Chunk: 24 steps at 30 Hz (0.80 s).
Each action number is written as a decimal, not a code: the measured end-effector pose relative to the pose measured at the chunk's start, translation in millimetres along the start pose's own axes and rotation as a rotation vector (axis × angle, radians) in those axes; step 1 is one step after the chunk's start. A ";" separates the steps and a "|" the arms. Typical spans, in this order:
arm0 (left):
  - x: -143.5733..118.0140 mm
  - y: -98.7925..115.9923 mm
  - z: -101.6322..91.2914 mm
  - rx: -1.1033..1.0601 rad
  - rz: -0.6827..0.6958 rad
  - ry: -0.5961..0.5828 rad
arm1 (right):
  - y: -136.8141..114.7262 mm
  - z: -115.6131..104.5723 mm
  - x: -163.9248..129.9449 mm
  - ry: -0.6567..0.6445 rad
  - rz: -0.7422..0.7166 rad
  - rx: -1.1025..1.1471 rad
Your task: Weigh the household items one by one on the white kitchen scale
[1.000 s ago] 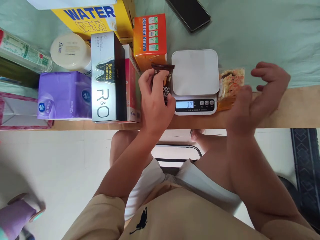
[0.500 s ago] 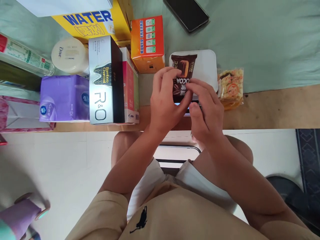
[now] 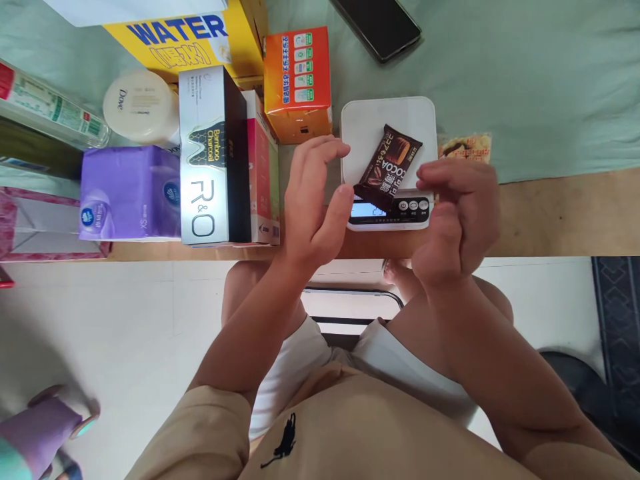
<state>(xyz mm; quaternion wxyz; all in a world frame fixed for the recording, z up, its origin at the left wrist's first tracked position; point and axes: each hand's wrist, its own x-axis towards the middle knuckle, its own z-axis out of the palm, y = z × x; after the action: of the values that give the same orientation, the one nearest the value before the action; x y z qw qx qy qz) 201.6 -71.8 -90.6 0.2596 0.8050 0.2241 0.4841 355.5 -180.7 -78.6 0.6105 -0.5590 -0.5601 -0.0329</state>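
Observation:
A dark brown cocoa snack packet lies tilted on the white kitchen scale, partly over its display panel. My left hand is just left of the scale, fingers and thumb apart, holding nothing. To the packet's right, my right hand hovers with bent fingers and a gap between thumb and forefinger; it is empty too. Behind that hand, a clear-wrapped snack is mostly hidden.
An orange tissue pack, a Bamboo Charcoal box, a purple tissue pack and a white Dove tub stand to the left. Behind them is a yellow WATER box. A black phone lies beyond the scale.
Both hands have let go of the cocoa packet and moved apart, the left one to the left and the right one to the right. The packet now rests on the scale, its display uncovered.

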 end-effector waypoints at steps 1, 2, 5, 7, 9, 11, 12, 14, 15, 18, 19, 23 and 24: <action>0.7 2.5 0.1 -0.009 -0.004 0.012 | -0.3 0.5 -0.5 0.024 0.006 0.001; 1.4 4.5 0.3 -0.022 0.005 0.027 | -1.0 0.5 -1.1 0.044 0.022 0.001; 2.6 6.9 0.7 -0.055 0.015 0.047 | -5.2 -1.7 -3.5 0.067 0.113 0.027; 2.3 6.4 0.9 -0.055 0.005 0.052 | -9.1 -4.8 -4.6 0.011 0.216 0.067; 1.8 5.6 1.1 -0.043 -0.010 0.052 | -12.9 -7.7 -4.9 -0.158 0.349 0.078; 1.3 4.9 1.0 -0.028 -0.012 0.043 | -15.6 -9.7 -4.3 -0.334 0.436 0.030; 1.1 4.9 0.8 -0.020 -0.014 0.039 | -16.4 -10.3 -3.7 -0.383 0.446 -0.006; 0.9 5.7 0.3 -0.008 -0.018 0.032 | -16.9 -10.8 -2.4 -0.396 0.433 -0.071; 0.9 6.6 0.0 -0.005 -0.025 0.034 | -16.7 -11.1 -1.8 -0.384 0.430 -0.091; 0.9 10.0 -1.2 -0.024 -0.077 0.025 | -14.5 -12.6 -1.9 -0.361 0.460 -0.110; 0.9 11.0 -1.6 -0.042 -0.088 0.024 | -13.5 -13.4 -2.6 -0.344 0.474 -0.110; 1.0 12.5 -1.7 -0.087 -0.090 0.026 | -11.7 -15.0 -6.4 -0.213 0.491 -0.127; 0.9 12.3 -1.4 -0.088 -0.089 0.026 | -12.3 -14.8 -6.6 -0.168 0.480 -0.124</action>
<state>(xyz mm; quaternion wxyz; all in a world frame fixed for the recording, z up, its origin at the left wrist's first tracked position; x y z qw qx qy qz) 202.0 -80.4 -81.6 0.3131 0.7756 0.2418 0.4918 354.4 -199.7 -71.6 0.5168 -0.7130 -0.4569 0.1254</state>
